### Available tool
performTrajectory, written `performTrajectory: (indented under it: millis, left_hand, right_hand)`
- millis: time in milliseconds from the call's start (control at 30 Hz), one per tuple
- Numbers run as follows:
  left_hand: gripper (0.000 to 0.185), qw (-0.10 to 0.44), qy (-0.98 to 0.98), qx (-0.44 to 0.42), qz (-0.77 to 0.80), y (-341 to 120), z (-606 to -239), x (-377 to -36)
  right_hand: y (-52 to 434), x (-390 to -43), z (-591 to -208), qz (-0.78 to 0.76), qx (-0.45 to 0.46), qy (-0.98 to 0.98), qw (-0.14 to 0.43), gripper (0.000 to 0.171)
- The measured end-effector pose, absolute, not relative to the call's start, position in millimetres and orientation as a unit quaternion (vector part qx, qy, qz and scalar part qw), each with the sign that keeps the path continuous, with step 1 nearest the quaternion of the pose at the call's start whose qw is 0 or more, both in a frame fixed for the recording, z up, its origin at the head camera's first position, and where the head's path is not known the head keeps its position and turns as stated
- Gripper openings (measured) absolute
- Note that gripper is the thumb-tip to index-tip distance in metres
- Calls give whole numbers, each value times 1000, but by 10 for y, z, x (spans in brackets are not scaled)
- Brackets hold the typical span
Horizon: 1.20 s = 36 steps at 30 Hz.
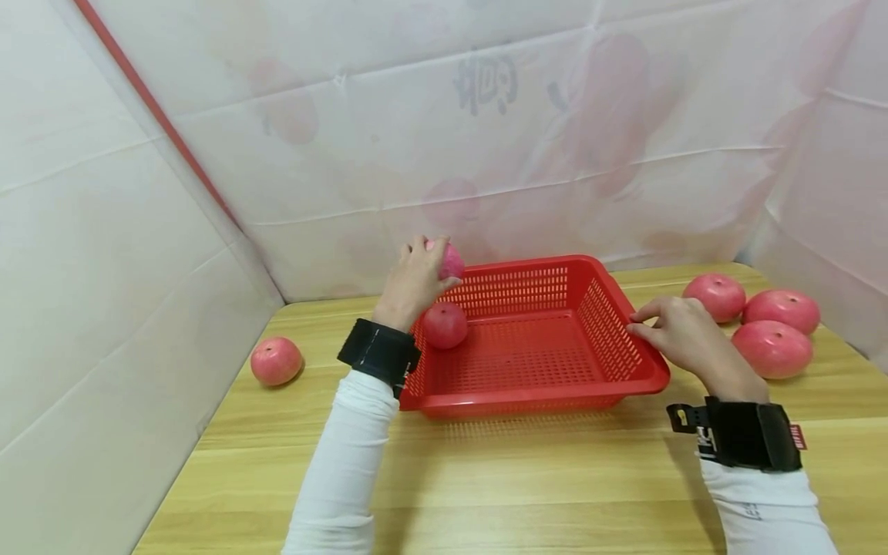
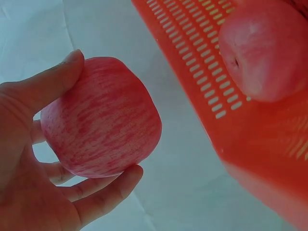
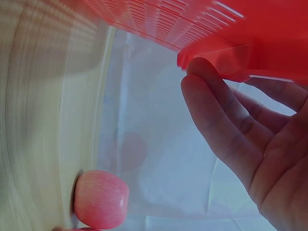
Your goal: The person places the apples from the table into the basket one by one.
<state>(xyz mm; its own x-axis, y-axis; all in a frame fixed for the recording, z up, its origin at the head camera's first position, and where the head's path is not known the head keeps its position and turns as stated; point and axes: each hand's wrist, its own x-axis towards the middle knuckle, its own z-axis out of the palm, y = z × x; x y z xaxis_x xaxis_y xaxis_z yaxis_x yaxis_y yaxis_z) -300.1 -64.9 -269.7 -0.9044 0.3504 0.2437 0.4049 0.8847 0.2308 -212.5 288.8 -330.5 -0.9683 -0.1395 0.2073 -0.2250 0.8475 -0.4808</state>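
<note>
At frame centre, your left hand [image 1: 414, 281] clamps its fingers around an apple [image 2: 102, 123] above the red basket [image 1: 548, 385]; your right hand [image 1: 683, 335] touches the basket's rim, fingers relaxed.

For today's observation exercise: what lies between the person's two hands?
In the head view, the red perforated plastic basket, one pink apple inside, sits between the left hand and right hand.
</note>
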Motion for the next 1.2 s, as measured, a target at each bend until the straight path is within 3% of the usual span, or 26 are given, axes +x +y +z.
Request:
performTrajectory:
  millis: [1200]
  left_hand:
    - [72, 80, -960, -217, -157, -376, -2907, -3094]
  right_hand:
    - [2940, -2091, -3311, 256, 103, -956, 101, 21]
